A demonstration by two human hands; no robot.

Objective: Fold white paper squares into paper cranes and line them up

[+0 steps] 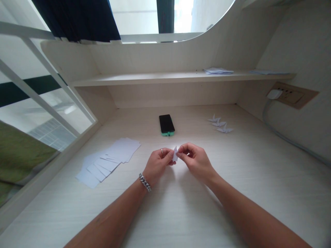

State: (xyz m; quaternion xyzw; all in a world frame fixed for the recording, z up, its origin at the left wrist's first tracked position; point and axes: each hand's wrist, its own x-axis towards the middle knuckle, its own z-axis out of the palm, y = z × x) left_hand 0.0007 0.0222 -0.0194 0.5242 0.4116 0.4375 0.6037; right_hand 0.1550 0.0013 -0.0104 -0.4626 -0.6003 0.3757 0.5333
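A small piece of folded white paper [175, 154] is held up between my two hands, above the middle of the desk. My left hand [159, 162], with a ring and a chain bracelet, pinches its left side. The thumb and forefinger of my right hand [195, 159] grip its right edge. Fingertips cover part of the paper, so its exact folded shape is hard to make out. Farther back on the right stand several folded paper cranes [219, 124] in a short row. Loose white paper sheets [111, 160] lie fanned out to the left of my hands.
A black phone [167, 124] with a green edge lies beyond my hands. Along the back runs a shelf [155, 78] bearing a paper stack [218, 71]. On the right wall, a plug [274, 94] sits in a socket, its cable [289, 142] trailing down. A metal rail borders the left.
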